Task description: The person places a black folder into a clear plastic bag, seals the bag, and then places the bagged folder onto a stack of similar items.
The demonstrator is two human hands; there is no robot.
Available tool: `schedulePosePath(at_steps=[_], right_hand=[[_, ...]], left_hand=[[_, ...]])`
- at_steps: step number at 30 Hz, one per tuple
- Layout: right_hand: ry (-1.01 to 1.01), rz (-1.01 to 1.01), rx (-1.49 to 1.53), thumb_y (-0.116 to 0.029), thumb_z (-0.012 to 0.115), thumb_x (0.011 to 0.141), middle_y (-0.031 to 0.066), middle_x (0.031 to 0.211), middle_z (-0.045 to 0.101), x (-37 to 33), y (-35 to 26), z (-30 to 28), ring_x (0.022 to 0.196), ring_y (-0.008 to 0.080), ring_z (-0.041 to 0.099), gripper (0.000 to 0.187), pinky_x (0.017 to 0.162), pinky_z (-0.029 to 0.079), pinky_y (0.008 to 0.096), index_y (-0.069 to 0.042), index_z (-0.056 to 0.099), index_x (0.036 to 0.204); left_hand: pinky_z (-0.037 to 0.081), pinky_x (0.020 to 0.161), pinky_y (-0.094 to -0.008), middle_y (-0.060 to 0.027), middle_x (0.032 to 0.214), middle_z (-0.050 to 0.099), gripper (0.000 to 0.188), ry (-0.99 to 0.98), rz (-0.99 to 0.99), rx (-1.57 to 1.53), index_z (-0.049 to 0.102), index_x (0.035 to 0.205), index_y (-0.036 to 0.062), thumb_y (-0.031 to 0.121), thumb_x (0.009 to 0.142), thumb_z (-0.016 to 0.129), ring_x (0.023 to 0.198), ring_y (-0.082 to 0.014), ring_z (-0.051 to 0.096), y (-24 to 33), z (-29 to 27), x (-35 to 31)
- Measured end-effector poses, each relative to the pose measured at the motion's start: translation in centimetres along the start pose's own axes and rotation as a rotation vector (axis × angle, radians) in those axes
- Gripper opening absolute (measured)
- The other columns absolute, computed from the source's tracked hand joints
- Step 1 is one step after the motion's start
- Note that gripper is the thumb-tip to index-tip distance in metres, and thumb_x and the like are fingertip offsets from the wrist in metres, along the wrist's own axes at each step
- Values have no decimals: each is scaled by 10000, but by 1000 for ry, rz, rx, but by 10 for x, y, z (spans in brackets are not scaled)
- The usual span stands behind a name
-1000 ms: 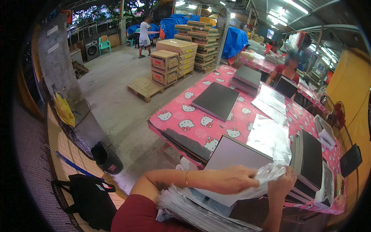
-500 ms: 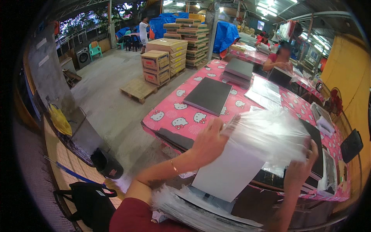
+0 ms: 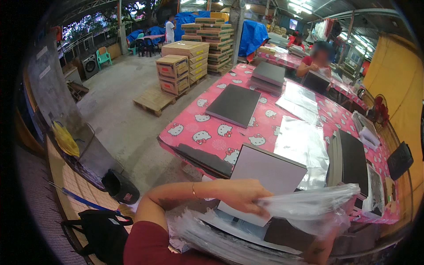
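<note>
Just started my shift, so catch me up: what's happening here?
The person's left hand grips one end of some bunched clear plastic; the right hand is at its other end, partly hidden by it. Behind the left hand is a pale board, by the near edge of the pink table. Farther along lie shiny plastic sheets, a single dark slab and a dark stack.

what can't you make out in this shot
Head view: how the right hand is shaped, since the bunched clear plastic veils it.
Head view: part of the white panel, behind the left hand.
Head view: the near side of the plastic pile, cut off by the lower edge.
Head view: the co-worker's hands, too small and blurred.
</note>
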State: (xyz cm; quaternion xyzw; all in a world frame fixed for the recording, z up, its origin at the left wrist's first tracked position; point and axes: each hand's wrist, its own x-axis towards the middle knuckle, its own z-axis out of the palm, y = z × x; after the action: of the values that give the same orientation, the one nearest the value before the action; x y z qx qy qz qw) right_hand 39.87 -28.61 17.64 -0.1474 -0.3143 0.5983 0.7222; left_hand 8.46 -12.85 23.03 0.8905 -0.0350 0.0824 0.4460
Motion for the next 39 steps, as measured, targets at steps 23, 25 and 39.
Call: schedulePosePath(at_steps=[23,25,39], right_hand=[[111,-159,-358,-206,616,861,134,1022,626,1,33,-27,951,236,627,340,813,539,416,26,559,1103],[-220,75,-327,-220,597,876,146,1076,606,1,33,-56,974,255,619,372,832,531,435,29,524,1143],[-130,-18,-218,-282,592,861,198,1089,602,-19,37,-78,946,304,629,454,797,534,453,56,510,1153]], left_hand=[[441,577,-310,19,785,508,233,-139,-146,-696,589,940,84,296,966,498,580,-111,452,-68,43,-23],[430,575,-309,28,754,486,262,294,56,-841,593,946,88,332,957,501,566,-116,431,-57,28,-25],[407,566,-234,4,658,532,345,578,62,-1191,629,935,49,388,916,570,603,-81,490,-48,5,-17]])
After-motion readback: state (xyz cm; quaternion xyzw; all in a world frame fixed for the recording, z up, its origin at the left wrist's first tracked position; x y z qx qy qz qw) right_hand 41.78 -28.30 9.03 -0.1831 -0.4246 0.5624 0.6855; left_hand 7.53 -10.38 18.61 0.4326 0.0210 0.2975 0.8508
